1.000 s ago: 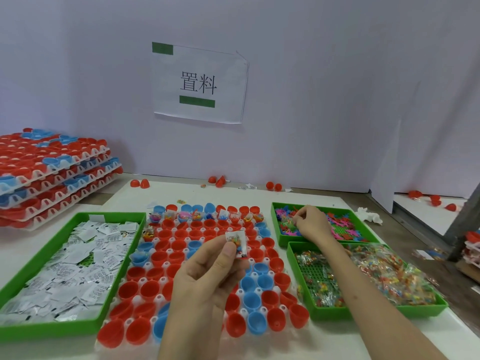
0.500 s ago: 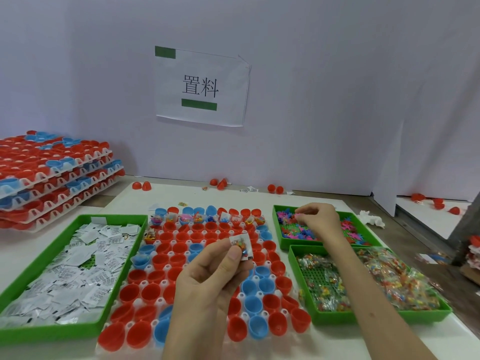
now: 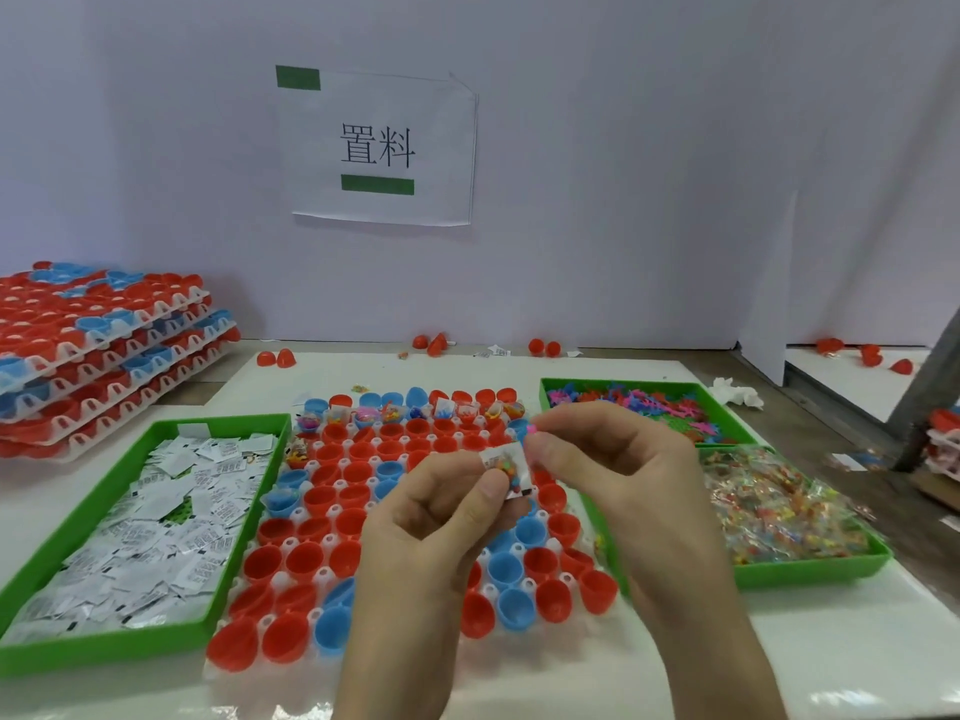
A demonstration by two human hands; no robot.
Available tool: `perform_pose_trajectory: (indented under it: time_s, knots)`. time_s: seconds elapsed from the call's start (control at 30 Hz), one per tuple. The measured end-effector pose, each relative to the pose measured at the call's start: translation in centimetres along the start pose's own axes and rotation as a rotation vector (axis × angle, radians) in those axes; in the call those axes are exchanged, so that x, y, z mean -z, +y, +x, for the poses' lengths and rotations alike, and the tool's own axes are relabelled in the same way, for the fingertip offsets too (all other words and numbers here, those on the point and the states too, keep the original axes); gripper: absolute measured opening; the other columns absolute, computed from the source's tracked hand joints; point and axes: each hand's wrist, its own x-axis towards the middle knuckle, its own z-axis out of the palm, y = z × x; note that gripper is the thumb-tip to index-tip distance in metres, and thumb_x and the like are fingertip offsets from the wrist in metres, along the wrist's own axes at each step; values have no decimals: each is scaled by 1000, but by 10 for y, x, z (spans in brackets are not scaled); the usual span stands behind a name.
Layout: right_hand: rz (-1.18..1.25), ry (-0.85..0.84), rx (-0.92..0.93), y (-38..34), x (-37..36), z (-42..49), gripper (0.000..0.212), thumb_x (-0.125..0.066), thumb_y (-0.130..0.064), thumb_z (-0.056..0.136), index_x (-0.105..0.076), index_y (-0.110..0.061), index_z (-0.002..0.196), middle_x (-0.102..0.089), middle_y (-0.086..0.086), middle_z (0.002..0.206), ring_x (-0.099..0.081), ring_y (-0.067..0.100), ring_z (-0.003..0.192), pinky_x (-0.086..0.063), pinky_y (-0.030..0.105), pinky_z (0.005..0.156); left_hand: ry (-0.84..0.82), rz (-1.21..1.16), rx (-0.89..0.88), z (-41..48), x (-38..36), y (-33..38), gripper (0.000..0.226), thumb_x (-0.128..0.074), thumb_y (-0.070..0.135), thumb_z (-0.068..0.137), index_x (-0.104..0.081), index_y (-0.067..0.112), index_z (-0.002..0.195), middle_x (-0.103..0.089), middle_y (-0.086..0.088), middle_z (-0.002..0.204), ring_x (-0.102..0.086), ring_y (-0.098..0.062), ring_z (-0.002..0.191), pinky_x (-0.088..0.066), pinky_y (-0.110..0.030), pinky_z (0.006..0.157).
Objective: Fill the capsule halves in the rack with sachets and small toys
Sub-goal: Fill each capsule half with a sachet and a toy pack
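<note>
A white rack (image 3: 322, 511) of red and blue capsule halves lies in the middle of the table. Its far row holds sachets and toys; one near-left blue half also holds something. My left hand (image 3: 431, 532) pinches a small clear sachet of coloured bits (image 3: 506, 467) above the rack. My right hand (image 3: 613, 459) is raised next to it and pinches a tiny pink toy (image 3: 532, 429) at its fingertips, just above the sachet.
A green tray of white sachets (image 3: 156, 511) sits left of the rack. On the right are a green tray of colourful toys (image 3: 644, 400) and another of clear candy sachets (image 3: 779, 506). Stacked filled racks (image 3: 104, 345) stand far left. Loose red halves (image 3: 275, 358) lie by the wall.
My right hand left the toy tray with a pink toy and came in beside my left hand. The left hand kept holding its sachet.
</note>
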Motion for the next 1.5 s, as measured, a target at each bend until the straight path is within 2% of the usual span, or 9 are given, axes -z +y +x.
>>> perform_pose_trajectory:
  time_s: [0.3,0.43,0.6,0.77,0.9,1.03,1.23,1.37,1.5]
  knots:
    - [-27,-81,34,0,0,-9,25,-70,-4,86,-81,-26,88,-78,-3,86,-75,11,86,-56,16,72,37,123,-71,-3,-5,-1,29,-80,35,53,-77,25,80,-77,-10,81,-75,-23,73,-57,-20,65]
    - [-60,-149,36,-5,4,-10,15,-72,-24,79,-80,-29,91,-78,-7,88,-74,8,87,-55,14,72,68,178,-121,-3,-3,0,31,-78,38,55,-77,28,85,-77,-7,79,-75,-21,72,-57,-18,63]
    - [-119,-212,11,-6,5,-11,29,-79,-37,65,-78,-38,94,-77,-9,87,-74,7,86,-55,13,71,75,311,-204,-4,-1,2,29,-74,46,58,-75,33,83,-74,-3,70,-72,-16,65,-55,-16,58]
    - [-139,-208,49,-5,3,-12,30,-80,-7,78,-78,-33,94,-77,-7,86,-74,9,85,-56,15,72,54,313,-200,-3,5,2,28,-76,45,59,-76,29,82,-71,-5,64,-68,-12,59,-53,-15,58]
    - [-160,-197,54,-3,-1,-12,33,-79,-2,79,-78,-33,93,-77,-7,85,-74,10,85,-56,15,71,41,276,-187,-2,8,1,29,-76,45,58,-78,28,81,-75,-3,73,-71,-13,68,-54,-16,62]
    - [-195,-216,76,-2,-3,-11,32,-76,-2,81,-78,-30,96,-77,-8,89,-74,10,87,-57,16,73,62,311,-239,-2,12,2,24,-76,40,62,-80,30,82,-77,2,77,-74,-14,78,-55,-16,66]
    - [-220,-217,89,1,-7,-11,20,-79,-32,70,-75,-28,89,-77,-7,85,-74,10,82,-58,18,72,23,462,-350,-2,21,7,12,-74,25,73,-80,25,84,-76,8,76,-73,-8,77,-54,-12,65]
    - [-227,-253,76,4,-5,-10,21,-82,-28,66,-71,-29,83,-75,-2,78,-73,13,75,-58,18,67,-84,575,-344,0,34,10,19,-75,6,80,-79,23,88,-76,9,79,-72,-7,80,-55,-14,70]
    - [-320,-337,111,6,-16,-6,33,-84,-9,72,-69,-34,88,-74,-4,76,-73,12,72,-57,16,65,-78,605,-313,-1,47,15,23,-76,1,80,-80,22,88,-77,6,82,-74,-12,83,-58,-20,74]
